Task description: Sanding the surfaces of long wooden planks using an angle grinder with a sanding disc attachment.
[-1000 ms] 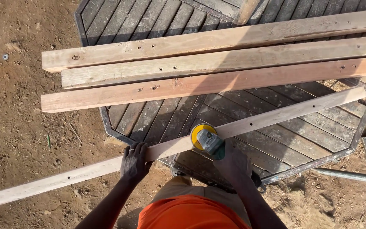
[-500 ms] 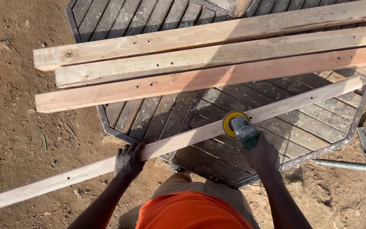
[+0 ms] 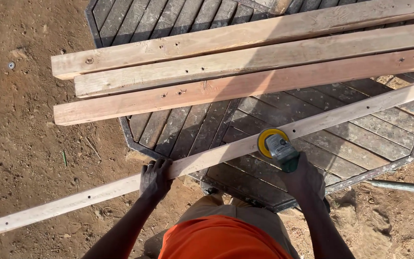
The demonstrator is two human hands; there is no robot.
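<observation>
A long pale wooden batten (image 3: 216, 156) lies slanted across the near edge of an octagonal slatted table (image 3: 312, 144), its left end hanging out over the dirt. My left hand (image 3: 155, 180) presses down on the batten just off the table's corner. My right hand (image 3: 304, 180) grips a power sander (image 3: 276, 145) with a yellow round pad, and the pad rests on the batten's top face near its middle.
Three thicker wooden beams (image 3: 245, 62) lie side by side across the far part of the table. Bare brown dirt (image 3: 25, 120) surrounds it on the left. A grey metal pipe (image 3: 403, 186) lies on the ground at the right.
The sander has travelled right along the batten, then settled near its middle. My left hand kept its hold on the batten. The view shifted slightly.
</observation>
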